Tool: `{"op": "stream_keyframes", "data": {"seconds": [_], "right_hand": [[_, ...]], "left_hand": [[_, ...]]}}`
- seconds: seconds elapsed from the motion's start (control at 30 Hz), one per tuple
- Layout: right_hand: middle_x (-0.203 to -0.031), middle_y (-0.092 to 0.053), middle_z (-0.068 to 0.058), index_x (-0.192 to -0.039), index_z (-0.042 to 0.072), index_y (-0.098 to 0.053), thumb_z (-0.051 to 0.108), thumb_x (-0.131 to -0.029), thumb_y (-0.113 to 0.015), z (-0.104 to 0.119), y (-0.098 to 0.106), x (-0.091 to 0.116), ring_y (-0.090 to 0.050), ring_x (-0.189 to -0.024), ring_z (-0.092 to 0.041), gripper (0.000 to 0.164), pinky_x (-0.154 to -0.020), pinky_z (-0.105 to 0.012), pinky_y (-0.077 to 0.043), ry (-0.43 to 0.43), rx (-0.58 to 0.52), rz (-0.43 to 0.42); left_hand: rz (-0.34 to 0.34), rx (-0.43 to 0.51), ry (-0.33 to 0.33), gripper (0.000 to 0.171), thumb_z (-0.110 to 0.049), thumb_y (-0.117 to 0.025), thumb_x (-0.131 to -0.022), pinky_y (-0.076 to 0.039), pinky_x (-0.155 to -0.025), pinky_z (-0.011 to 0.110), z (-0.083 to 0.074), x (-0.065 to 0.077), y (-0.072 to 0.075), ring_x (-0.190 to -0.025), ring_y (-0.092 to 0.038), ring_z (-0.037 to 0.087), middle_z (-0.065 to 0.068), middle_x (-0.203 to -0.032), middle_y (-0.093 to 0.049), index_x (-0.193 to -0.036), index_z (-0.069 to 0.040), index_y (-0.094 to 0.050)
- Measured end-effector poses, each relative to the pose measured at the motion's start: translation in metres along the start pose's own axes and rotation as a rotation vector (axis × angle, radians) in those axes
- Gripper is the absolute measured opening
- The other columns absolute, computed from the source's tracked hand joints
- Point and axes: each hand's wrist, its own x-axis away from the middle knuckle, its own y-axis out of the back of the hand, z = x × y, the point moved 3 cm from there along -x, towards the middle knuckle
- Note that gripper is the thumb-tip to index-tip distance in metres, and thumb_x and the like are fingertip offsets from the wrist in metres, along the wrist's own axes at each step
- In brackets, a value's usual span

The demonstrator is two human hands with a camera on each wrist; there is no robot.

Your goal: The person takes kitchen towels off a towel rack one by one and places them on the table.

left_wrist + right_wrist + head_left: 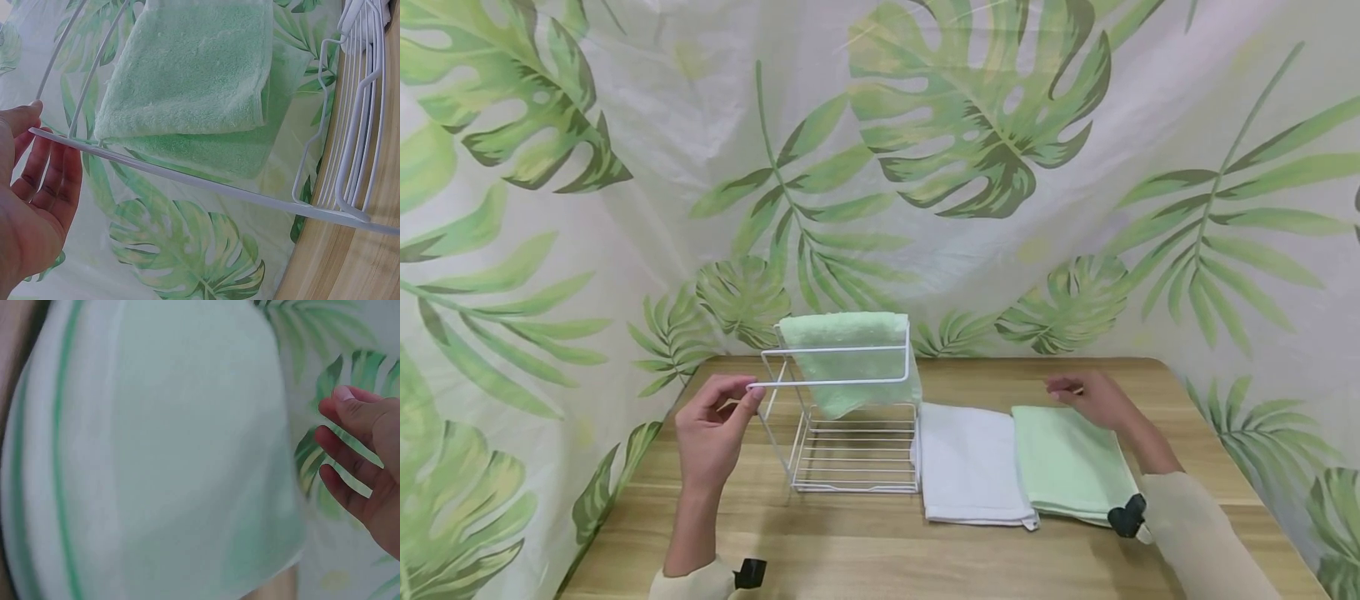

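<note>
A white wire rack [827, 383] stands on the table with its rails raised above a slatted base. My left hand [713, 425] pinches the front left corner of its top rail between thumb and fingers, as the left wrist view also shows. Over the rear rail hangs a light green towel [850, 335], its lower edge above the base. My right hand [1097, 404] is over the far edge of a folded light green towel [1067, 467], fingers loosely bent and holding nothing. In the right wrist view that towel [200, 456] fills the left side, beside the hand.
A folded white towel [973, 467] lies between the rack and the folded green towel, close against both. The wooden table [850, 542] ends at the back against a leaf-print cloth [955, 250]. Black devices [1126, 517] are worn at both wrists.
</note>
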Motion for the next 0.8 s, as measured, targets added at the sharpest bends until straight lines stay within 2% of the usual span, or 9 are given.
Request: {"op": "stream_keyframes", "data": {"seconds": [0.1,0.23,0.47,0.63,0.8], "right_hand": [[-0.116,-0.08,-0.015,-0.128,-0.001,-0.075,0.013,-0.106,-0.068,0.026,0.006,-0.01,-0.077,-0.106,-0.034,0.026,-0.09,-0.045,-0.066,0.039,-0.014,-0.006],[-0.118,-0.08,-0.014,-0.131,0.004,-0.074,0.019,-0.107,-0.068,0.063,0.013,-0.024,-0.077,-0.106,-0.032,0.029,-0.092,-0.048,-0.066,0.085,-0.034,-0.022],[-0.129,-0.076,-0.018,-0.134,0.005,-0.073,0.016,-0.107,-0.068,0.126,0.022,-0.05,-0.075,-0.114,-0.035,0.029,-0.095,-0.052,-0.065,0.156,-0.125,-0.029],[-0.135,-0.074,-0.016,-0.138,0.006,-0.07,0.017,-0.105,-0.072,0.163,0.02,-0.067,-0.073,-0.121,-0.036,0.035,-0.097,-0.053,-0.065,0.205,-0.146,-0.054],[-0.145,-0.069,-0.016,-0.143,0.005,-0.066,0.021,-0.104,-0.074,0.196,0.014,-0.08,-0.068,-0.13,-0.036,0.043,-0.102,-0.052,-0.063,0.253,-0.184,-0.05]], "left_hand": [[0.001,0.011,-0.005,0.015,0.02,-0.073,-0.089,-0.059,-0.063,0.011,0.0,0.0,0.0,-0.078,-0.071,0.003,-0.005,-0.093,-0.074,-0.103,0.022,-0.068],[0.002,0.01,-0.002,0.015,0.021,-0.073,-0.089,-0.059,-0.063,0.011,0.0,0.0,0.0,-0.078,-0.071,0.003,-0.006,-0.093,-0.074,-0.104,0.02,-0.069],[0.001,0.024,0.002,0.015,0.021,-0.072,-0.089,-0.059,-0.063,0.011,0.0,0.0,0.0,-0.079,-0.07,0.004,-0.005,-0.093,-0.074,-0.104,0.021,-0.069],[0.003,-0.001,-0.004,0.015,0.019,-0.074,-0.089,-0.059,-0.064,0.011,0.0,0.0,0.0,-0.079,-0.071,0.003,-0.006,-0.092,-0.073,-0.104,0.019,-0.069],[0.0,0.014,0.0,0.016,0.018,-0.075,-0.09,-0.06,-0.064,0.011,0.0,0.0,-0.001,-0.078,-0.071,0.004,-0.003,-0.092,-0.073,-0.104,0.021,-0.068]]}}
